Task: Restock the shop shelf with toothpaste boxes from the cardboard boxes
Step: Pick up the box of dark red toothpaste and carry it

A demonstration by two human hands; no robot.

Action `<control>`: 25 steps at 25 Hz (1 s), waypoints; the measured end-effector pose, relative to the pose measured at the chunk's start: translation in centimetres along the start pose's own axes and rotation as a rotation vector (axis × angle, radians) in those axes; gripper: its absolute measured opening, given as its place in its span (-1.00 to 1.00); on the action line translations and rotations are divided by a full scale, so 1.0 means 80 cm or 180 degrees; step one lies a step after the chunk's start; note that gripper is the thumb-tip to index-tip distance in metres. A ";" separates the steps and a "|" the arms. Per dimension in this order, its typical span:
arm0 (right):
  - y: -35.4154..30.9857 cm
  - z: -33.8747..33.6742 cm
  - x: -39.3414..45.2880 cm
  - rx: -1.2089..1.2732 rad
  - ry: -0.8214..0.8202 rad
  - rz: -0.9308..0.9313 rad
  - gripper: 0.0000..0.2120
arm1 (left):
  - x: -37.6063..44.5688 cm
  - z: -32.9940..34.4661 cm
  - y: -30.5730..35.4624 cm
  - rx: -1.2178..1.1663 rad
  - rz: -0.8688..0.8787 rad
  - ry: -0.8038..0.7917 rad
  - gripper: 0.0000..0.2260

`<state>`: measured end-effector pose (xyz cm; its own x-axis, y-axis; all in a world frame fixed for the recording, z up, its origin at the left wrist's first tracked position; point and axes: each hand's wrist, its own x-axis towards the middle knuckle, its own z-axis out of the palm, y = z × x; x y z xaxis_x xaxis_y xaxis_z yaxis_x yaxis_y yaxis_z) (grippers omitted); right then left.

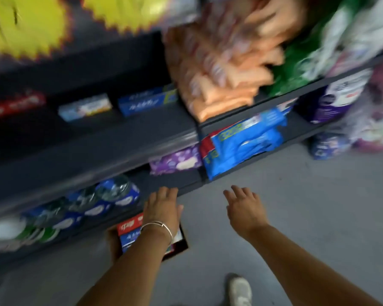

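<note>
In carton: red box, "中华".

A grey floor fills four o'clock. Dark shelving runs from nine o'clock to two, with yellow starburst signs at eleven.

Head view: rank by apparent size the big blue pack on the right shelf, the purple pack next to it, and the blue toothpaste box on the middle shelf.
1. Big blue pack, clearly largest.
2. Blue toothpaste box and purple pack: look alike in size; blur and differing distance from the camera prevent ranking them.
</note>
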<state>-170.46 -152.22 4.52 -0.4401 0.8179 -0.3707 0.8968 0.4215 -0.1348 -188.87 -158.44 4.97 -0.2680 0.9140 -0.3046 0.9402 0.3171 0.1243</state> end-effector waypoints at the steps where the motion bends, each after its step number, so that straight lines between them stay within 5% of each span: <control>1: 0.023 -0.030 -0.020 0.0014 0.0023 0.0092 -0.57 | -0.002 -0.029 0.039 0.0137 0.0182 -0.0032 -0.59; 14: 0.590 -0.302 -0.253 0.0641 0.1003 0.1651 -0.59 | 0.003 -0.213 0.734 0.0412 0.1916 -0.0032 -0.61; 25: 1.049 -0.417 -0.218 0.1100 0.1175 0.2745 -0.65 | 0.199 -0.243 1.241 0.0728 0.2822 -0.0186 -0.62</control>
<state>-89.08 -118.09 30.34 0.4332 0.8857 -0.1671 0.8547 -0.4625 -0.2358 -103.88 -107.51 30.80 0.5767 0.7824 -0.2350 0.8168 -0.5578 0.1472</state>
